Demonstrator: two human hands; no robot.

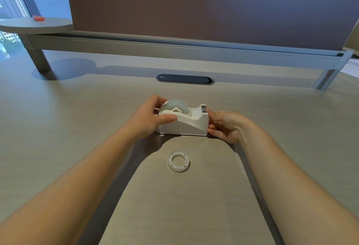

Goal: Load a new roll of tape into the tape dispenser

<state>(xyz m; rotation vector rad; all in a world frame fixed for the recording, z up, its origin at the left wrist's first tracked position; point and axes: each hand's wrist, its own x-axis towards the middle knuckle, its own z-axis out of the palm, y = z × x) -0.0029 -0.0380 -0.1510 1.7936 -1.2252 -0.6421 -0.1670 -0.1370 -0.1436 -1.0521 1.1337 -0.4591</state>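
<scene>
- Tape dispenser (183, 123) sits on the table (77, 109), tape roll (177, 106) seated inside.
- Left hand (149, 115) clamps its rear end, steadying it.
- Right hand (223, 125) grips the cutter end, likely bracing.
- Empty core (178, 161) lies nearby, discarded.

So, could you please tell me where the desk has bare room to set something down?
Bare desk spreads left of the left hand, right of the right hand, and between the tape dispenser and cable grommet. Crowded between the forearms: the empty tape core.
</scene>
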